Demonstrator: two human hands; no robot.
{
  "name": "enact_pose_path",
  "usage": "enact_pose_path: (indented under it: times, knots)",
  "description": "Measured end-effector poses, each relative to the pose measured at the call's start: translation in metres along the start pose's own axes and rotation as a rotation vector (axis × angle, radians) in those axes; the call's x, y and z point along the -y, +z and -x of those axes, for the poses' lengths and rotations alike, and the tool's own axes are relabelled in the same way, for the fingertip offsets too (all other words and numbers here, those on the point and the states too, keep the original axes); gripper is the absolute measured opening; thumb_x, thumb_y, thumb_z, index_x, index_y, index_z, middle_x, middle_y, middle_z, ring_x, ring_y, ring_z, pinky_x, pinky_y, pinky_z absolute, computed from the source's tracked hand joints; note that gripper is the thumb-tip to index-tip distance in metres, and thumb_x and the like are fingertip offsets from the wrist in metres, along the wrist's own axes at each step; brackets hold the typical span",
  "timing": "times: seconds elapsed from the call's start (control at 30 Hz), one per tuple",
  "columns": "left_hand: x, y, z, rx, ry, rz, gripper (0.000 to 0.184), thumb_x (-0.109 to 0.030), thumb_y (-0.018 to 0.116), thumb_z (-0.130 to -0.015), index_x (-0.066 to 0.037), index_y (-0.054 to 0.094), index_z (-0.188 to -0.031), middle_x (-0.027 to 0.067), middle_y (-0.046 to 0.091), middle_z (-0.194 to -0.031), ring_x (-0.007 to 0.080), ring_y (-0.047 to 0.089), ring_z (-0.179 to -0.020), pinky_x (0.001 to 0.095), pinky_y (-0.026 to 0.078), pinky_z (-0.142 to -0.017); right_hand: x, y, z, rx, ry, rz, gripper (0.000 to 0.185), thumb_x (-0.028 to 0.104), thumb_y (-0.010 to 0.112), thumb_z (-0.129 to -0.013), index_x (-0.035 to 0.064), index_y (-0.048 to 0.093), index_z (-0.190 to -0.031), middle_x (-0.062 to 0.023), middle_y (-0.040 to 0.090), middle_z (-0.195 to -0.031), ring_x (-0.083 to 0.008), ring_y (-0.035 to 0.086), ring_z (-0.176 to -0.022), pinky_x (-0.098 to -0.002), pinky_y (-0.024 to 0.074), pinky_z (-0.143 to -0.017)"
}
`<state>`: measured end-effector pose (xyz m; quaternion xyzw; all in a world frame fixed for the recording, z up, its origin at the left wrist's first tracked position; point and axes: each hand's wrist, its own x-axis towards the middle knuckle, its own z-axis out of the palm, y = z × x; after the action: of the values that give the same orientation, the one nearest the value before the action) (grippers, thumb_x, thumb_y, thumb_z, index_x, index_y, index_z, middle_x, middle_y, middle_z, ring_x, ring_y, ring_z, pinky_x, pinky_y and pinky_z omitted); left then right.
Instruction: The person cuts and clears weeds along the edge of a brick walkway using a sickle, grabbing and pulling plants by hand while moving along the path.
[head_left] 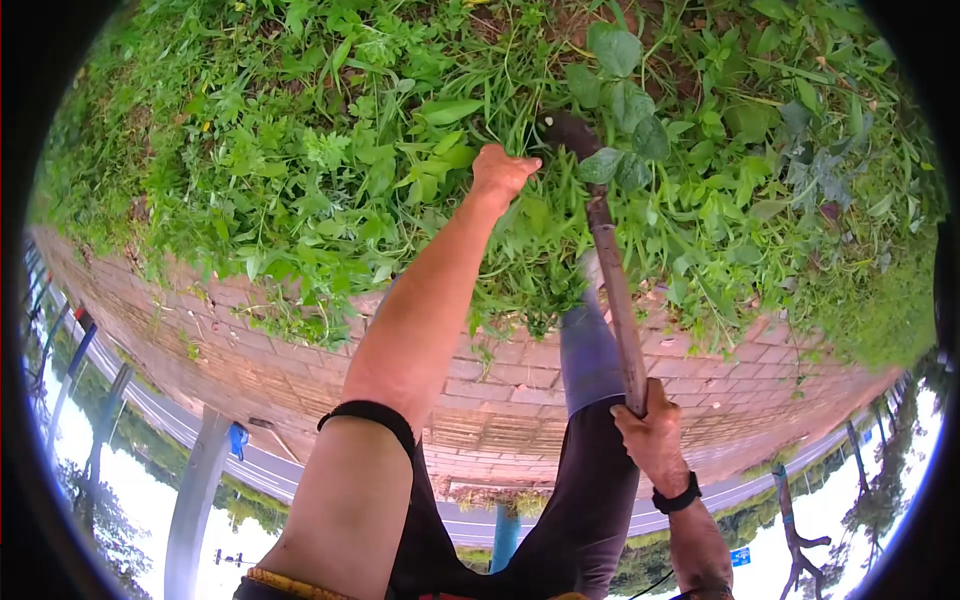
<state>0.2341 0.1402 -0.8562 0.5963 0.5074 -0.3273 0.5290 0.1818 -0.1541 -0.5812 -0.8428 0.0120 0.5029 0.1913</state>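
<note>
Gripping the lower end of a long wooden-handled tool point(617, 290), the right hand point(652, 430) sits right of centre in the lower part of the frame, closed firmly around the wood, with a dark band point(677, 493) on its wrist. The tool slants up and slightly left from there to a dark, curved head point(572, 133) at the upper centre, which lies among the weeds point(330, 150) and is partly covered by broad leaves point(632, 105). Just left of that head, the left hand point(503, 175) reaches into the weeds, curled and partly hidden, so I cannot tell whether it grips any of them. An elastic-looking strap point(375, 411) circles the left arm point(420, 310) near the elbow. Weeds fill the top of the frame, and below them a brick pavement point(485, 395) curves across the middle. Dark trousers point(590, 480) show at the bottom centre, a grey post point(195, 500) at the lower left with a blue thing point(238, 440) beside it.
</note>
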Motion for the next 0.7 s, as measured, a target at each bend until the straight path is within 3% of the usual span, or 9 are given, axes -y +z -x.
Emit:
enact_pose_path:
  times: [0.1,0.17,0.23,0.3,0.37,0.47,0.53,0.63,0.7]
  knots:
    - [0.022,-0.021,-0.01,-0.055,0.069,-0.3,0.04,-0.036,0.061,-0.09,0.002,0.058,-0.104,0.0258,0.065,-0.105,0.0394,0.063,-0.1,0.0436,0.051,-0.088,0.012,-0.019,-0.019,-0.095,-0.148,0.096,0.032,0.006,0.071,-0.078,0.001,0.042,-0.09,-0.0191,0.055,-0.058,-0.0377,0.06,-0.051,-0.0404,0.0461,-0.045]
    - [0.026,-0.049,0.0,-0.083,0.108,-0.475,0.033,-0.031,0.052,-0.096,0.0,0.059,-0.103,0.0244,0.064,-0.107,0.0397,0.062,-0.102,0.0447,0.052,-0.088,0.04,-0.031,-0.05,-0.07,-0.022,0.064,0.03,0.004,0.069,-0.079,-0.0004,0.042,-0.092,-0.0201,0.056,-0.058,-0.0384,0.061,-0.051,-0.0418,0.0474,-0.045]
    - [0.02,-0.067,0.004,-0.045,0.189,-0.645,0.032,-0.031,0.049,-0.097,-0.001,0.059,-0.104,0.0234,0.063,-0.111,0.0382,0.061,-0.106,0.0459,0.052,-0.089,0.05,-0.025,-0.109,-0.176,-0.296,0.143,0.027,0.003,0.065,-0.08,-0.0023,0.042,-0.094,-0.0225,0.057,-0.059,-0.0399,0.062,-0.052,-0.0435,0.0483,-0.045]
    - [0.021,-0.078,0.006,0.009,0.254,-0.815,0.032,-0.031,0.046,-0.099,-0.003,0.059,-0.106,0.0224,0.061,-0.115,0.0368,0.06,-0.109,0.047,0.052,-0.09,0.094,-0.021,-0.166,-0.209,-0.367,0.115,0.025,0.003,0.063,-0.081,-0.0043,0.043,-0.095,-0.0253,0.058,-0.06,-0.0429,0.062,-0.057,-0.0465,0.0496,-0.047]
    - [0.021,-0.074,0.006,-0.033,0.163,-0.735,0.031,-0.031,0.046,-0.099,-0.003,0.059,-0.106,0.0221,0.061,-0.115,0.0362,0.06,-0.11,0.0463,0.052,-0.09,0.102,0.003,-0.224,-0.234,-0.457,0.092,0.028,0.003,0.064,-0.079,-0.0059,0.043,-0.097,-0.0274,0.059,-0.063,-0.044,0.063,-0.06,-0.0494,0.0513,-0.05]
    - [0.036,-0.081,-0.005,-0.07,0.246,-0.791,0.029,-0.03,0.048,-0.098,-0.004,0.058,-0.105,0.0215,0.061,-0.115,0.0357,0.059,-0.11,0.0469,0.053,-0.088,0.063,0.021,-0.222,-0.249,-0.428,0.294,0.033,0.003,0.062,-0.079,-0.0077,0.043,-0.103,-0.028,0.059,-0.065,-0.0445,0.063,-0.062,-0.0509,0.0522,-0.053]
    - [0.039,-0.083,-0.003,-0.058,0.313,-0.853,0.028,-0.029,0.05,-0.096,-0.004,0.057,-0.105,0.0215,0.061,-0.116,0.0354,0.059,-0.112,0.0474,0.053,-0.088,-0.021,0.026,-0.165,-0.169,-0.288,0.323,0.031,0.0,0.061,-0.076,-0.0043,0.043,-0.101,-0.028,0.059,-0.068,-0.0456,0.062,-0.062,-0.0469,0.0506,-0.05]
    - [0.033,-0.074,0.007,0.022,0.132,-0.699,0.026,-0.027,0.052,-0.094,-0.005,0.057,-0.108,0.022,0.059,-0.12,0.0352,0.057,-0.115,0.0483,0.052,-0.088,-0.004,0.004,-0.094,-0.116,-0.182,0.188,0.035,0.0,0.06,-0.077,-0.0064,0.043,-0.107,-0.0286,0.059,-0.069,-0.0461,0.062,-0.065,-0.0471,0.051,-0.053]
    - [0.042,-0.073,0.01,0.007,0.176,-0.799,0.026,-0.024,0.051,-0.094,-0.005,0.056,-0.11,0.0222,0.059,-0.12,0.035,0.058,-0.114,0.0491,0.052,-0.088,0.009,0.005,-0.098,-0.139,-0.241,0.253,0.034,0.002,0.058,-0.08,-0.0088,0.044,-0.108,-0.0281,0.059,-0.065,-0.0455,0.063,-0.062,-0.0477,0.0504,-0.052]
